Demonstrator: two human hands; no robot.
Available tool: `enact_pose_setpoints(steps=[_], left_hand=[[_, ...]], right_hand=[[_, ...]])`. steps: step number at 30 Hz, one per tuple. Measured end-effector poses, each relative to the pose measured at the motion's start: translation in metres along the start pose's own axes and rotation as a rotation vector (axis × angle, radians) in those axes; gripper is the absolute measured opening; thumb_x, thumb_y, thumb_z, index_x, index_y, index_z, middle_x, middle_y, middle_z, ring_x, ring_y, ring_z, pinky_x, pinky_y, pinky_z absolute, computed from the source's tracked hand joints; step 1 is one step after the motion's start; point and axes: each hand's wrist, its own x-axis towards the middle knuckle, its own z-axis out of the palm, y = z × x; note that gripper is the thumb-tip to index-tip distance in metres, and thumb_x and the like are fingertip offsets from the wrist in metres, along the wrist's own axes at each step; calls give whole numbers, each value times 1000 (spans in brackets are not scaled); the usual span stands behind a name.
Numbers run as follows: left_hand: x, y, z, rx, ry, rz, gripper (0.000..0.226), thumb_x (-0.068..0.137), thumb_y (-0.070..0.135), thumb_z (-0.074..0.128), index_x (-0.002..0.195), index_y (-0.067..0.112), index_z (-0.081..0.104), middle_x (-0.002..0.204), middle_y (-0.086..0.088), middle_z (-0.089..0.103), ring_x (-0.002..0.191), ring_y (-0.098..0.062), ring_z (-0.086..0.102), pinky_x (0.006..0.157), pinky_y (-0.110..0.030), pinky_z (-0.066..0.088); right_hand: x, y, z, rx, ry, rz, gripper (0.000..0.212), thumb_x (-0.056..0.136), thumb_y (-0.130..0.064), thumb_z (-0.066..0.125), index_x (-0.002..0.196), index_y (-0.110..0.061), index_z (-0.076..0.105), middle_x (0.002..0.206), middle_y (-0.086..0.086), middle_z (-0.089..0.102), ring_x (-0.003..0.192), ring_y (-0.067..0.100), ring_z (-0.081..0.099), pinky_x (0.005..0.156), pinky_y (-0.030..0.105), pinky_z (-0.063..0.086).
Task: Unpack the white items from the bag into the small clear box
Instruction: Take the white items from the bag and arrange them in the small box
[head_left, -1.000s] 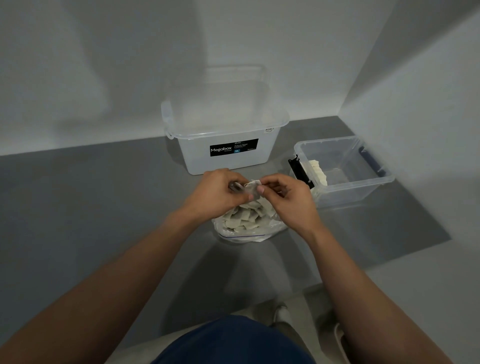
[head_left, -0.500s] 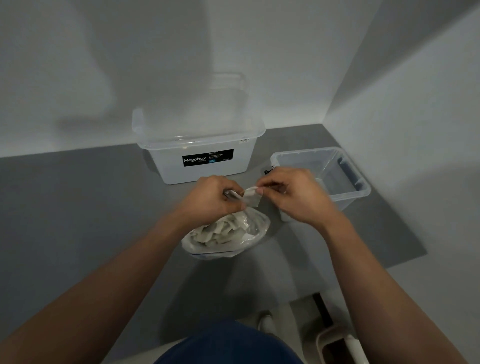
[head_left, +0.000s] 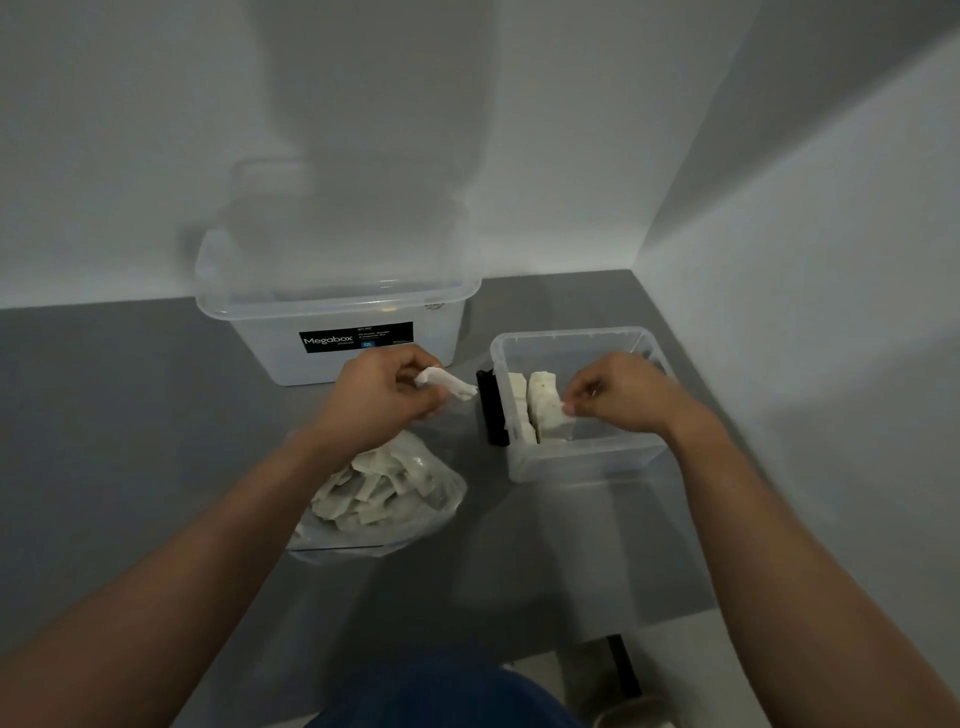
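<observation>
A clear plastic bag (head_left: 431, 499) holding several white flat items (head_left: 363, 491) lies on the grey surface in front of me. My left hand (head_left: 382, 389) is above the bag and pinches one white item (head_left: 448, 384) that sticks out to the right. The small clear box (head_left: 587, 457) stands to the right with a few white items (head_left: 540, 402) standing upright along its left side. Over this box my right hand (head_left: 621, 392) pinches the top corner of a white item (head_left: 558, 421) that stands inside the box.
A larger clear box (head_left: 337, 312) with a black Megabox label stands behind the bag, against the wall. A black clip (head_left: 491, 408) is on the small box's left wall. White walls close in behind and on the right. The grey surface's front edge is near my body.
My hands have parted. The right hand carried a white item from above the bag into the small box. The left hand stays above the bag with another item.
</observation>
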Motion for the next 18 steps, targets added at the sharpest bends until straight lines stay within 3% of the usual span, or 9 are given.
enact_pose_setpoints(steps=[3,8,12,15,18], left_hand=[[5,5,8,-11,10,-11,18,82,11,76,96,21,73,86,5,76,79,-11,74,83,-40,60],[8,6,19,-91,44,-69,19,81,3,73,95,16,73,83,-1,77,82,-18,74,85,-44,59],[8,4,27,-104,60,-77,12,84,6,74,92,16,74,81,-1,76,79,-14,74,80,-33,61],[9,3,33,-241,63,-118,10,85,4,73,95,7,72,88,-15,75,80,-23,75,78,-34,61],[11,4,39,-421,63,-182,15,83,5,76,96,3,69,93,-21,73,80,-30,72,78,-39,61]], right_hand=[[16,12,11,-36,-182,17,9,84,-27,81,92,-29,81,88,-18,73,84,-2,65,81,23,48],[39,21,25,-163,-311,28,16,84,-26,79,100,-30,81,101,-15,73,95,7,62,84,25,43],[51,29,39,-231,-320,13,19,85,-26,77,103,-28,80,107,-8,72,102,15,63,94,30,48],[50,28,36,-253,-299,-2,21,85,-27,77,106,-27,79,110,-8,72,102,14,63,94,30,49],[38,17,17,-34,-77,-24,18,88,-31,76,106,-26,76,104,-10,73,100,12,67,91,31,52]])
